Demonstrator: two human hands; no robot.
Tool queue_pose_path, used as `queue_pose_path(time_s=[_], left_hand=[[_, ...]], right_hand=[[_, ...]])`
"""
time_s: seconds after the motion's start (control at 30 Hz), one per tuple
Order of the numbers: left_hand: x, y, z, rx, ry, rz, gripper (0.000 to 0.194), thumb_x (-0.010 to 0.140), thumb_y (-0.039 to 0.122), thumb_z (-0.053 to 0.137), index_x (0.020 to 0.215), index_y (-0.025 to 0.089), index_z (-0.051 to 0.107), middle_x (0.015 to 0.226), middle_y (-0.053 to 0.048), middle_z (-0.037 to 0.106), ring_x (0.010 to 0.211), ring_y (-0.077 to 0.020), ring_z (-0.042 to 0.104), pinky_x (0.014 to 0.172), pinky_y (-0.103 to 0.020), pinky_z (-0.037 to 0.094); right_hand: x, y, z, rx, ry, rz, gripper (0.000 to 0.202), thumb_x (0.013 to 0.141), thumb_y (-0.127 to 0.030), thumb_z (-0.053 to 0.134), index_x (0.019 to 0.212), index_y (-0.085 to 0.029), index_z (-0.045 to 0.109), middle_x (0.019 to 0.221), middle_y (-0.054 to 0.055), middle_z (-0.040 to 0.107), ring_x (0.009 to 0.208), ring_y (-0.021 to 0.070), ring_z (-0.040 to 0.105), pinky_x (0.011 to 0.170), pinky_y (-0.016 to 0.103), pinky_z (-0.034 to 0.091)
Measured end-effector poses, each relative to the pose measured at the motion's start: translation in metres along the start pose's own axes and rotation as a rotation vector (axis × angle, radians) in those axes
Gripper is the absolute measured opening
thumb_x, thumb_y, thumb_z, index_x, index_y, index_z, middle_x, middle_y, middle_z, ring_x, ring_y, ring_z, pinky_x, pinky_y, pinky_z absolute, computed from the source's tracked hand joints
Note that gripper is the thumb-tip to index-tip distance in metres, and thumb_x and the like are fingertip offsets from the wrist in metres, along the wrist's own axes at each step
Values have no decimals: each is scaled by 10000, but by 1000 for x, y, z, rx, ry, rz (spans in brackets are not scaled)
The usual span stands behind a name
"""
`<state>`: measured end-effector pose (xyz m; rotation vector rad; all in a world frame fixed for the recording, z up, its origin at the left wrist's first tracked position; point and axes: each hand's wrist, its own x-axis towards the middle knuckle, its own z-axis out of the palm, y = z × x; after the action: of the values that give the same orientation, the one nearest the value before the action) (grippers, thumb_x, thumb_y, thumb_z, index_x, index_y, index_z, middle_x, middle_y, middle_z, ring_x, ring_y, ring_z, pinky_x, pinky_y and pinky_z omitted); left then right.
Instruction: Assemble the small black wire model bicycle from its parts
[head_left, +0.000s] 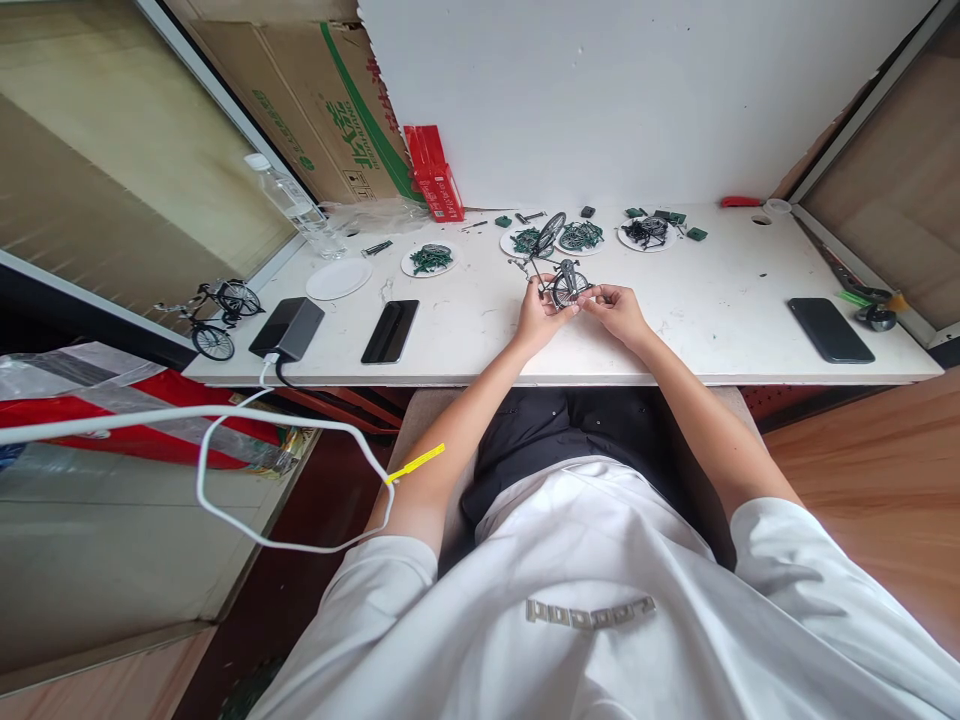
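A small dark model bicycle [568, 284] is held above the white table, one wheel low between the hands and the other raised behind. My left hand [541, 312] has its fingers closed on the frame and lower wheel from the left. From the right, the fingertips of my right hand [616, 308] pinch the same bicycle at the edge of the lower wheel. Just behind it, white plates hold green parts [581, 236] and black parts [646, 233]. Another plate of green parts [431, 259] lies farther left.
At the left stand a finished model bicycle [213, 318], a dark box with cables [288, 329], a bottle [296, 205] and a bare plate [339, 279]. Phones lie left [390, 332] and right [831, 330]. A red box [435, 175] stands behind. A white cable crosses my left arm.
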<state>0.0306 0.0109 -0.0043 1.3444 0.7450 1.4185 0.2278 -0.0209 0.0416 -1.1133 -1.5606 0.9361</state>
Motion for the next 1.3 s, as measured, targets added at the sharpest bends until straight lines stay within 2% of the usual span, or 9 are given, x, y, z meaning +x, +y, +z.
queue_pose_path(time_s=[0.33,0.5,0.67,0.9,1.03,1.3], left_hand=[[1,-1,1,-56,30,-35,1015,543,620,1138,1289,247,559,1156,-116,842,1033,-265,871,949,-402,718],[0,4,4,-75,38,-84,990,606,729,1083,1300,245,569,1144,-119,863,1002,-273,877,911,-431,741],[0,5,3,-63,33,-108,988,640,710,1081,1339,238,568,1164,-143,862,1031,-300,876,949,-483,742],[1,-4,2,-37,18,-45,956,663,763,1045,1306,251,557,1133,-112,849,997,-265,867,918,-432,747],[1,-7,1,-41,0,-29,1003,645,806,1030,1328,251,549,1136,-116,841,992,-268,866,886,-407,749],[1,-5,0,-70,-26,-43,1023,625,753,1069,1347,252,544,1152,-118,844,1020,-278,866,942,-435,747]], right_hand=[[1,0,1,-8,19,-23,514,799,-696,897,937,-215,780,622,-91,328,618,116,227,613,318,211],[1,0,1,0,26,-10,553,787,-738,902,935,-221,772,606,-94,329,607,114,233,599,312,213],[0,0,1,9,14,0,528,792,-684,912,941,-192,791,611,-91,354,603,108,242,597,319,214],[-1,-3,1,14,21,7,506,777,-659,924,915,-187,803,574,-102,334,607,103,227,602,315,194],[-2,-4,1,14,26,-9,518,780,-669,928,913,-183,806,577,-103,334,606,99,224,602,316,181],[-2,-7,2,-2,45,6,487,805,-649,926,900,-187,802,575,-94,371,607,100,232,597,307,191]])
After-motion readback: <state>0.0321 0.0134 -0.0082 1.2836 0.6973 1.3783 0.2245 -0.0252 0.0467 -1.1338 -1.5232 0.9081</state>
